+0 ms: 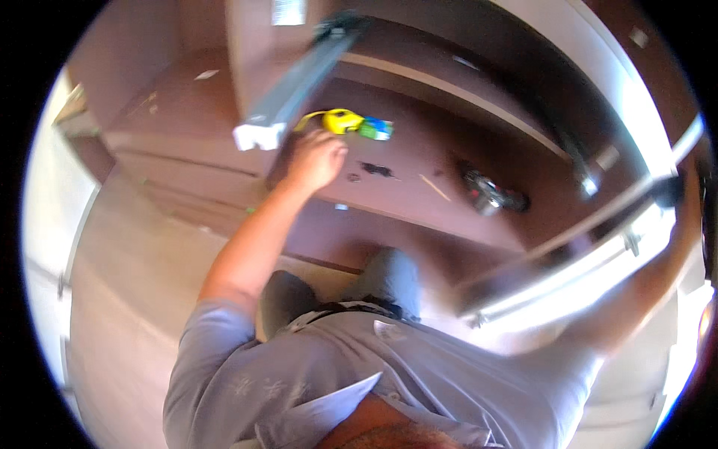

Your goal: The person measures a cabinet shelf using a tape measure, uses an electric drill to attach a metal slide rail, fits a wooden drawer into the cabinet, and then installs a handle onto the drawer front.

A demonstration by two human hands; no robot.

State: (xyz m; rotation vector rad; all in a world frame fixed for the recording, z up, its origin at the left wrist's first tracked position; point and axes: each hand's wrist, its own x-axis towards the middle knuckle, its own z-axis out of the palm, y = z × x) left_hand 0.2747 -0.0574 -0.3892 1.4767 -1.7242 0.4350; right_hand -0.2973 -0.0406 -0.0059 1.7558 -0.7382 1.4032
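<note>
The left hand (pixel 314 159) is seen closed loosely, knuckles up, over the near end of a metal rail (pixel 293 88); the grip itself cannot be confirmed. A yellow tape measure (pixel 340 120) lies just beyond it. The right hand (pixel 677 196) is blurred at a second rail (pixel 583 258), hold unclear; rail positioning is judged in hand, steadying required next.

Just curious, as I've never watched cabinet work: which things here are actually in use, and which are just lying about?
In use:
left hand by the yellow tape measure
right hand on the metal rail

Lying about:
dark tool
small dark bits
thin stick
</note>
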